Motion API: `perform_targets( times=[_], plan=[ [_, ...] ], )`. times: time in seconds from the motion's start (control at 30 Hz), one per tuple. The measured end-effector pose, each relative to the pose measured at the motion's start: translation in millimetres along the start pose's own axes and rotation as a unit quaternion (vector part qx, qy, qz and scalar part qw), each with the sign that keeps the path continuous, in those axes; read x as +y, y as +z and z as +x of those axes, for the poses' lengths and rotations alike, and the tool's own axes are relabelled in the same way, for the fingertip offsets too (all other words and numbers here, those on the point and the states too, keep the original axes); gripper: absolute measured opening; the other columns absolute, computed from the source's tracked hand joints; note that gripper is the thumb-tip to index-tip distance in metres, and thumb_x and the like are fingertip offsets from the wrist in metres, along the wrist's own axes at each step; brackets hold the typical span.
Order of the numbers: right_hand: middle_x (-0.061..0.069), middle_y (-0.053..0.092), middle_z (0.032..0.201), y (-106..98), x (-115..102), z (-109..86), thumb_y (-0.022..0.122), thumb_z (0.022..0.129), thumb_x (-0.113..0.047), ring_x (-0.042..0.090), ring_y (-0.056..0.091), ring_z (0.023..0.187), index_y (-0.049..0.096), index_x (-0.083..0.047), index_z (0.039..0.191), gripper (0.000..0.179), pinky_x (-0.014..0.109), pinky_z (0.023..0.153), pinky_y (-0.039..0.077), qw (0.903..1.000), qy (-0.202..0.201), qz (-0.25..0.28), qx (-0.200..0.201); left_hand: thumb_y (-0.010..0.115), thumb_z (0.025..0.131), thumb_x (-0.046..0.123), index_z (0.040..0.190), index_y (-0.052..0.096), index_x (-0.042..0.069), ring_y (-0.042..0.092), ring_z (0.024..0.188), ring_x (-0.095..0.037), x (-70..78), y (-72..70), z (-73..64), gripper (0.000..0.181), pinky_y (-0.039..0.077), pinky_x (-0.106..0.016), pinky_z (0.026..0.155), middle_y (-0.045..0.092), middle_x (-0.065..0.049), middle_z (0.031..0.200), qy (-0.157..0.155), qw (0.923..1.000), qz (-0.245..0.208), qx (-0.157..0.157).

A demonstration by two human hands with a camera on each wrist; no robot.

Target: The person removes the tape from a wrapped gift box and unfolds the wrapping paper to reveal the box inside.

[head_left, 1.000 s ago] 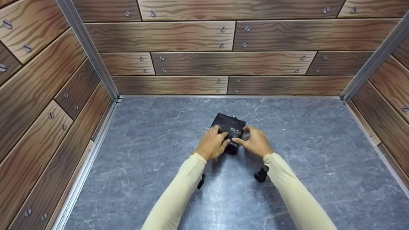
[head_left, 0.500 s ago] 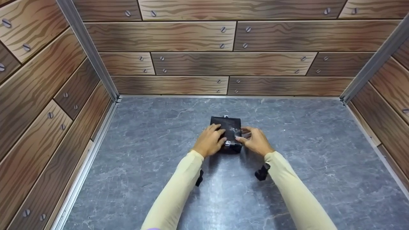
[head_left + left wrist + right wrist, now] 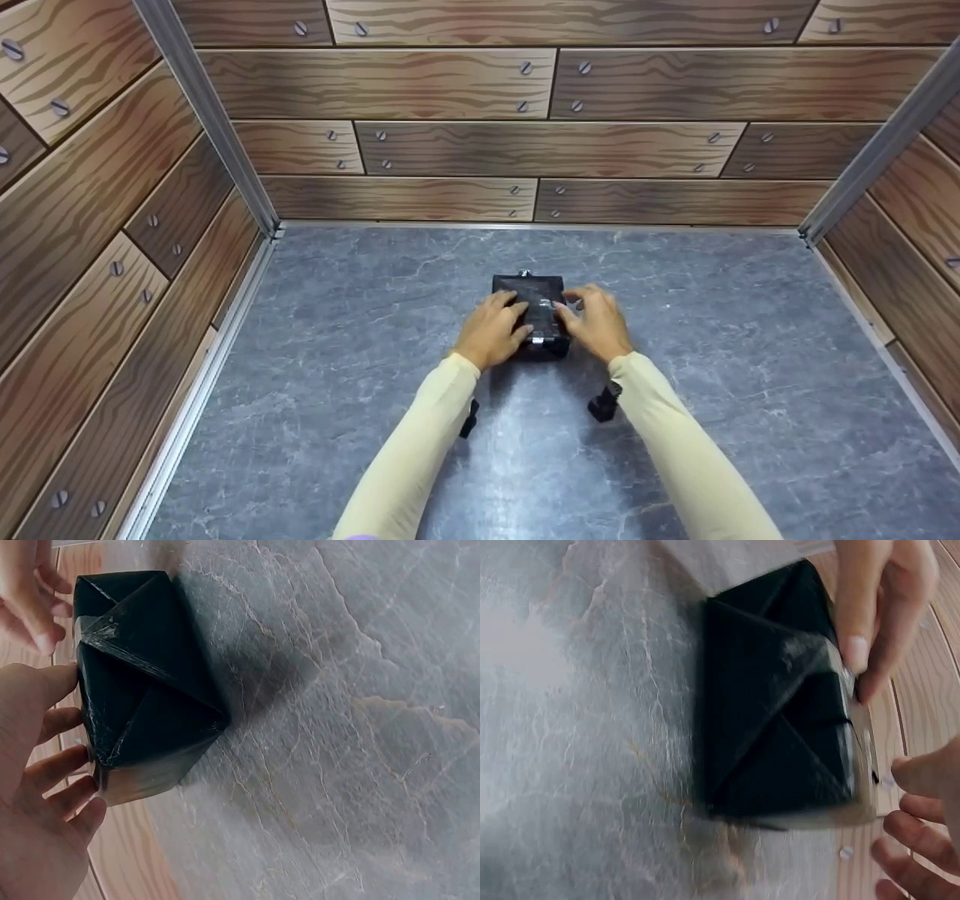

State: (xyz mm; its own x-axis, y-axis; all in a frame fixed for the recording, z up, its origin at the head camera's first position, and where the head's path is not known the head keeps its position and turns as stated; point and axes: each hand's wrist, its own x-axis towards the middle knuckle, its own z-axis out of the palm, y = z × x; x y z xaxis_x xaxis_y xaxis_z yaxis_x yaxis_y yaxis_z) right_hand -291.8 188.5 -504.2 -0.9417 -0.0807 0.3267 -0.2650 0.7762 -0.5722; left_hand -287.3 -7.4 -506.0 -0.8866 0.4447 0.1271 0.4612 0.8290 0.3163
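Observation:
A black wrapped box [image 3: 541, 289] lies on the grey marbled surface, roughly square to the back wall. Its near end, with folded flaps under clear tape, shows in the left wrist view as black wrapping [image 3: 150, 667]. My left hand [image 3: 487, 328] rests on the box's left side and top with spread fingers. At the right edge is my right hand [image 3: 600, 322], thumb close over the box. In the right wrist view the fingers of the right hand [image 3: 922, 832] are loosely bent and apart from the box, while the left thumb touches its top.
Wood-patterned panels [image 3: 450, 146] with metal corner posts [image 3: 217, 112] close in the back and both sides. The marbled surface [image 3: 337, 315] extends around the box. A small black wrist camera [image 3: 604, 403] hangs under the right sleeve.
The box has turned from a slant to nearly square with the back wall. My left hand has shifted slightly left with it. My right hand has come off the box's side.

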Motion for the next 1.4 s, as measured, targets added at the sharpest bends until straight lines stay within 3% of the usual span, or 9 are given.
perform_targets(
  times=[0.2,0.33,0.57,0.8,1.07,1.4],
  plan=[
    [0.011,0.066,0.089,11.0,-11.0,4.2,0.074,0.081,-0.025,0.030,0.062,0.081,0.073,-0.004,0.097,0.026,0.046,0.072,0.048,0.9961,-0.044,-0.075,0.010,0.054,0.095,0.038,0.136,0.052,0.010,0.033,0.137,-0.027,-0.2,1.1,1.0,0.049,0.029,-0.041,0.111,0.041,-0.009,0.146,0.001,0.9999,-0.007,-0.011],
    [0.010,0.065,0.084,16.5,-10.8,5.3,0.075,0.080,-0.030,0.032,0.063,0.077,0.075,-0.005,0.093,0.027,0.045,0.069,0.049,0.9930,-0.051,-0.106,0.013,0.054,0.095,0.037,0.136,0.052,0.009,0.031,0.138,-0.027,0.5,1.8,0.8,0.049,0.028,-0.040,0.112,0.040,-0.009,0.147,0.004,0.9997,-0.017,-0.019],
    [0.010,0.065,0.087,18.3,-9.2,7.0,0.070,0.084,-0.019,0.034,0.064,0.079,0.075,-0.005,0.089,0.016,0.047,0.072,0.049,0.9935,-0.050,-0.101,0.019,0.054,0.095,0.037,0.136,0.052,0.009,0.031,0.138,-0.028,1.3,1.8,1.5,0.049,0.030,-0.040,0.111,0.040,-0.010,0.147,0.003,0.9996,-0.020,-0.018],
    [0.007,0.064,0.083,18.8,-13.7,7.5,0.073,0.082,-0.025,0.031,0.062,0.076,0.075,-0.007,0.090,0.019,0.045,0.068,0.049,0.9945,-0.056,-0.089,0.007,0.054,0.096,0.031,0.136,0.051,0.007,0.029,0.139,-0.027,-1.1,-0.3,1.4,0.047,0.027,-0.041,0.113,0.038,-0.009,0.148,0.013,0.9995,-0.022,-0.017],
    [0.008,0.061,0.080,21.3,-18.0,9.2,0.070,0.083,-0.016,0.034,0.061,0.074,0.073,-0.006,0.082,0.010,0.047,0.066,0.050,0.9922,-0.060,-0.109,0.006,0.053,0.097,0.029,0.137,0.049,0.007,0.031,0.138,-0.028,-1.0,-2.7,3.8,0.047,0.028,-0.040,0.112,0.037,-0.011,0.148,0.017,0.9993,-0.015,-0.028],
    [0.011,0.062,0.083,23.5,-11.3,8.3,0.067,0.081,-0.011,0.035,0.059,0.069,0.067,-0.005,0.075,0.008,0.047,0.065,0.047,0.9922,-0.071,-0.091,0.048,0.054,0.096,0.029,0.136,0.051,0.008,0.031,0.138,-0.027,0.7,-2.7,2.8,0.045,0.030,-0.040,0.111,0.038,-0.010,0.148,0.005,0.9994,-0.022,-0.028]
  ],
)
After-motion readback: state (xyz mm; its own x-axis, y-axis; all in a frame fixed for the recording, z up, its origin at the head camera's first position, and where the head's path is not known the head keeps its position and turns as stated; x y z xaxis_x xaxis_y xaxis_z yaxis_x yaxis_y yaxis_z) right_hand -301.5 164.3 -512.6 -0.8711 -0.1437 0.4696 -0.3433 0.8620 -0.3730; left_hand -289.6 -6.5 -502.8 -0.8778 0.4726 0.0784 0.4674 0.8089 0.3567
